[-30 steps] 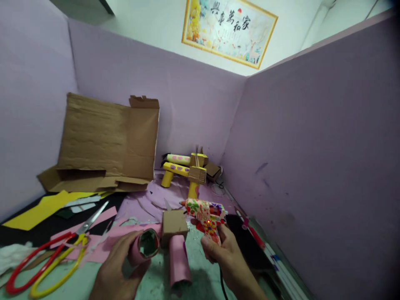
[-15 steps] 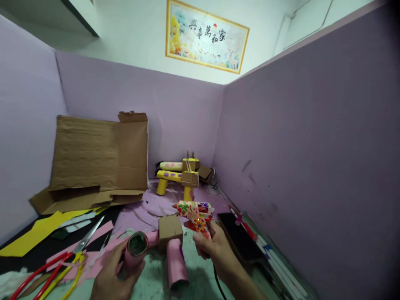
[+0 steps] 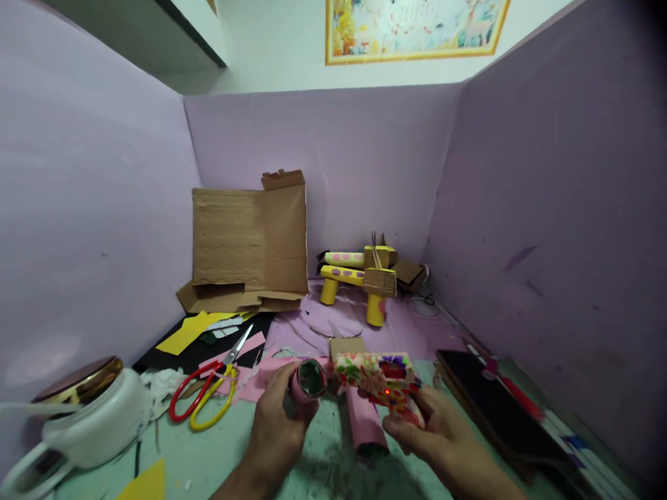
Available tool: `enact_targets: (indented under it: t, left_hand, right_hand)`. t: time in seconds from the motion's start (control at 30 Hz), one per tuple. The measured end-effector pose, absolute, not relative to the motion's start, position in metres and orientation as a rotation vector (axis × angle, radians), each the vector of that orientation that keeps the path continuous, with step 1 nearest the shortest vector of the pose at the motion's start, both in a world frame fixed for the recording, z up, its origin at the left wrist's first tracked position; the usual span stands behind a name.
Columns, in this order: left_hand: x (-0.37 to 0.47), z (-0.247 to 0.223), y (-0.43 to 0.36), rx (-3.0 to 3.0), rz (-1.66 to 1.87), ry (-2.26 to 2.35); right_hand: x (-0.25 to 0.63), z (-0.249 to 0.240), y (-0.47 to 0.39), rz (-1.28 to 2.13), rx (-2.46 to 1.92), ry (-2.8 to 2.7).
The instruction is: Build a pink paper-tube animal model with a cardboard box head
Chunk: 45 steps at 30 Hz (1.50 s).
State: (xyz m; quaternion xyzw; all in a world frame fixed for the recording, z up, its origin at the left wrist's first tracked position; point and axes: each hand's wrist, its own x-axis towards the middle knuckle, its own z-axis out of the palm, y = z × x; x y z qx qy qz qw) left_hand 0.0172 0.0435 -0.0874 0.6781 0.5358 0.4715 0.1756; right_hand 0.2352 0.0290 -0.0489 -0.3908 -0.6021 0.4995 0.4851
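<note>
My left hand (image 3: 278, 417) is wrapped round a short pink tube (image 3: 308, 383), its open end tilted up toward me. In my right hand (image 3: 430, 427) is a flower-patterned glue gun (image 3: 383, 378) with a small red light on its side. The gun's nozzle points left, toward the pink tube, and its tip is hard to make out. Behind and below the gun, a second pink tube (image 3: 367, 423) lies on the table against a small cardboard block (image 3: 347, 346), which the gun partly hides.
Yellow giraffe-like figures (image 3: 359, 278) stand at the back beside an opened cardboard box (image 3: 244, 243). Scissors with red and yellow handles (image 3: 208, 389) lie left, near a white kettle-like pot (image 3: 99, 417). A dark phone (image 3: 495, 403) and markers (image 3: 583, 451) line the right side.
The camera view has swung left and down, bringing the white pot into view. The pink tube and the glue gun are now closer together, with the gun in front of the cardboard block.
</note>
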Motion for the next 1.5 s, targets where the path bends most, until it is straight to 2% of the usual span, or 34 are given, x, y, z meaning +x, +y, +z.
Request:
enact_targets:
  t: [0.2,0.37,0.53,0.9,1.03,1.33,1.5]
  left_hand:
    - [0.016,-0.087,0.042,1.853,1.309,1.48]
    - [0.014,-0.089,0.038,1.759,1.234,1.545]
    - [0.012,-0.09,0.034,1.756,1.29,1.488]
    - [0.026,-0.08,0.017,1.544,1.023,0.917]
    - [0.029,-0.078,0.017,1.304,1.047,0.754]
    - [0.028,-0.088,0.027,1.297,1.027,0.706]
    - [0.03,-0.095,0.023,1.501,1.076,0.963]
  right_hand:
    - [0.228,-0.049,0.027,1.263,-0.875,-1.497]
    - [0.235,-0.062,0.032,1.182,-1.048,-1.254]
    - [0.237,-0.061,0.038,1.222,-1.032,-1.074]
    - [0.203,-0.067,0.022,1.291,-0.978,-0.998]
    - [0.205,-0.063,0.022,1.265,-0.963,-0.97]
    - [0.21,-0.066,0.025,1.26,-0.902,-0.924]
    - [0.204,-0.067,0.023,1.305,-0.911,-0.903]
